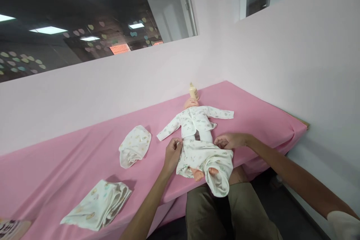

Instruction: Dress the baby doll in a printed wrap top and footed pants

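A baby doll (191, 102) lies on its back, head toward the wall, in a white printed long-sleeved top (194, 117). White printed trousers (194, 153) are drawn over its legs; one foot (197, 174) shows at the front, and the other peeks from the right trouser leg, which hangs past the table edge. My left hand (173, 152) pinches the waistband at its left side. On the opposite side, my right hand (227, 141) has its fingers curled at the waistband's right end. Part of the doll's white-covered lower body shows between top and trousers.
The table has a pink cover (157, 120). On the left are a white printed baby hat (135, 146) and a folded printed cloth (98, 204). A cream pump bottle (193, 92) stands behind the doll's head. White walls (281, 56) border the table's back and right.
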The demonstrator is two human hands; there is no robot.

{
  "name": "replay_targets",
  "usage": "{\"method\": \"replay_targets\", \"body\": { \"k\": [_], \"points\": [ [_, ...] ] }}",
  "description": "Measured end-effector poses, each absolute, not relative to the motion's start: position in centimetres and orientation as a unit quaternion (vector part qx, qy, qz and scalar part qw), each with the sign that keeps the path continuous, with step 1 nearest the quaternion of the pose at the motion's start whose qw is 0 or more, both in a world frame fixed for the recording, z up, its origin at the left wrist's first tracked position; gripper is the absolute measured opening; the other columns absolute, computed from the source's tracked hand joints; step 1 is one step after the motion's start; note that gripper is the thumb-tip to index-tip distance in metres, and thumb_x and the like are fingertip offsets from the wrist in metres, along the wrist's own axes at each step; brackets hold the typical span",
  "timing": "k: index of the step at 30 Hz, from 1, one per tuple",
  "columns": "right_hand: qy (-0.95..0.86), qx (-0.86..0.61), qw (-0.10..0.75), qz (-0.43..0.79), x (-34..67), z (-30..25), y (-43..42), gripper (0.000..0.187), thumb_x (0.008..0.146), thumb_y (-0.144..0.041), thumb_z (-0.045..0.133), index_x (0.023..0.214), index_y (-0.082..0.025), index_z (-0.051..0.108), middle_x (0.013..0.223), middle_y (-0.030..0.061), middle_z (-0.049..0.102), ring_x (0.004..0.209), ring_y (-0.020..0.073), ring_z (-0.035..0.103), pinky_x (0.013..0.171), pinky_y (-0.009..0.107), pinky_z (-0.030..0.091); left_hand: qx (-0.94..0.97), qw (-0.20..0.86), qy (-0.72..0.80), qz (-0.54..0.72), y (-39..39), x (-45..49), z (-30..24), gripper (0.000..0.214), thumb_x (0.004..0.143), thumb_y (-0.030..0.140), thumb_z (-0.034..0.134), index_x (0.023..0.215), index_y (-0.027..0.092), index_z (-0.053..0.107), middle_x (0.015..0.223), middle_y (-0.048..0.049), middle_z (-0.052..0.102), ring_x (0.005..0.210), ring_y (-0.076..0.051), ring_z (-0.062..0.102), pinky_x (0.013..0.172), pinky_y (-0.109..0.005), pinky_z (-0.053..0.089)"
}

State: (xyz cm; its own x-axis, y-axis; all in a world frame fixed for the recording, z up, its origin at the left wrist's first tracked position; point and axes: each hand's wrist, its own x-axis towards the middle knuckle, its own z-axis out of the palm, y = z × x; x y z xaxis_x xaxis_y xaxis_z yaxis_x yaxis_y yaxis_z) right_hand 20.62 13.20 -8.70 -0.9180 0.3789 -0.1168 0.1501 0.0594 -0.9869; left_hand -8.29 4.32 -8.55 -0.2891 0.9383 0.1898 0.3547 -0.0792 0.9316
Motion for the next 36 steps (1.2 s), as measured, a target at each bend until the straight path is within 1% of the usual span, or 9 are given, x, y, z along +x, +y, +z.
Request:
{"method": "replay_targets", "body": {
  "k": [3,6,10,13,17,22,29,33,36],
  "points": [
    [-0.743,-0.155,0.051,0.650,19.8,-8.2,12.8,0.025,0.071,-0.021,0.070,0.095,-0.018,0.063,0.088,0.0004,0.064,0.077,0.0127,0.058,0.070,0.025,0.044,0.517,0.307,0.610,0.516,4.4,-8.3,-8.9,0.021,0.083,0.039,0.057,0.085,0.019,0.056,0.083,-0.0013,0.060,0.074,-0.015,0.054,0.067,-0.024,0.043],
    [-0.813,-0.201,0.055,0.544,19.3,-7.7,13.3,0.008,0.078,-0.025,0.060,0.074,-0.019,0.058,0.070,-0.0028,0.057,0.063,0.0117,0.049,0.060,0.025,0.037,0.521,0.309,0.612,0.509,4.2,-8.4,-9.3,0.023,0.085,0.042,0.056,0.091,0.020,0.056,0.090,-0.0026,0.061,0.081,-0.016,0.056,0.072,-0.026,0.044],
    [-0.846,-0.341,0.220,0.347,18.8,-7.8,16.0,0.016,0.080,-0.023,0.055,0.066,-0.020,0.048,0.065,-0.0026,0.050,0.060,0.0132,0.043,0.057,0.027,0.030,0.524,0.267,0.645,0.488,3.8,-8.4,-9.5,0.019,0.088,0.039,0.051,0.093,0.020,0.054,0.089,-0.0023,0.060,0.082,-0.018,0.055,0.072,-0.028,0.043],
    [-0.823,-0.390,0.292,0.292,17.9,-9.0,17.4,0.018,0.082,-0.024,0.053,0.066,-0.021,0.045,0.066,-0.0003,0.052,0.062,0.0153,0.045,0.058,0.029,0.030,0.508,0.254,0.662,0.490,3.5,-8.0,-9.3,0.021,0.087,0.041,0.051,0.092,0.021,0.054,0.086,-0.0019,0.059,0.079,-0.018,0.054,0.068,-0.028,0.043],
    [-0.824,-0.325,0.252,0.390,17.3,-10.8,17.7,0.004,0.077,-0.020,0.057,0.080,-0.020,0.055,0.076,0.0016,0.058,0.069,0.0175,0.051,0.061,0.030,0.036,0.486,0.218,0.674,0.512,3.6,-8.0,-8.7,0.022,0.088,0.044,0.051,0.088,0.021,0.050,0.083,-0.0007,0.054,0.075,-0.016,0.051,0.065,-0.027,0.043],
    [-0.784,-0.302,0.220,0.496,18.4,-11.3,18.2,0.017,0.080,-0.022,0.055,0.095,-0.018,0.063,0.089,0.0039,0.064,0.081,0.0196,0.058,0.074,0.033,0.043,0.460,0.276,0.654,0.533,6.5,-10.2,-8.5,0.031,0.084,0.049,0.059,0.095,0.020,0.057,0.093,-0.0044,0.060,0.087,-0.018,0.056,0.077,-0.030,0.047],
    [-0.775,-0.311,0.270,0.480,17.3,-11.1,16.9,0.029,0.087,-0.048,0.055,0.091,-0.020,0.063,0.088,0.0017,0.063,0.080,0.0176,0.057,0.072,0.031,0.044,0.257,0.537,0.552,0.584,14.8,-11.5,-8.6,0.041,0.085,0.051,0.059,0.100,0.013,0.062,0.109,-0.0168,0.066,0.105,-0.026,0.062,0.093,-0.035,0.050],
    [-0.784,-0.313,0.300,0.444,16.8,-10.8,16.1,0.030,0.089,-0.046,0.052,0.085,-0.019,0.062,0.086,0.0030,0.062,0.080,0.0181,0.057,0.074,0.032,0.045,0.241,0.579,0.480,0.613,17.5,-9.5,-8.6,0.046,0.088,0.053,0.055,0.106,0.011,0.064,0.101,-0.0162,0.069,0.102,-0.027,0.065,0.092,-0.037,0.051],
    [-0.782,-0.327,0.330,0.416,16.8,-10.6,15.7,0.029,0.090,-0.045,0.052,0.083,-0.019,0.063,0.104,0.0072,0.065,0.097,0.0227,0.060,0.085,0.036,0.047,0.244,0.568,0.450,0.645,18.4,-8.4,-8.7,0.040,0.090,0.047,0.053,0.107,0.012,0.065,0.097,-0.0139,0.071,0.100,-0.026,0.066,0.093,-0.034,0.051]
  ]
}}
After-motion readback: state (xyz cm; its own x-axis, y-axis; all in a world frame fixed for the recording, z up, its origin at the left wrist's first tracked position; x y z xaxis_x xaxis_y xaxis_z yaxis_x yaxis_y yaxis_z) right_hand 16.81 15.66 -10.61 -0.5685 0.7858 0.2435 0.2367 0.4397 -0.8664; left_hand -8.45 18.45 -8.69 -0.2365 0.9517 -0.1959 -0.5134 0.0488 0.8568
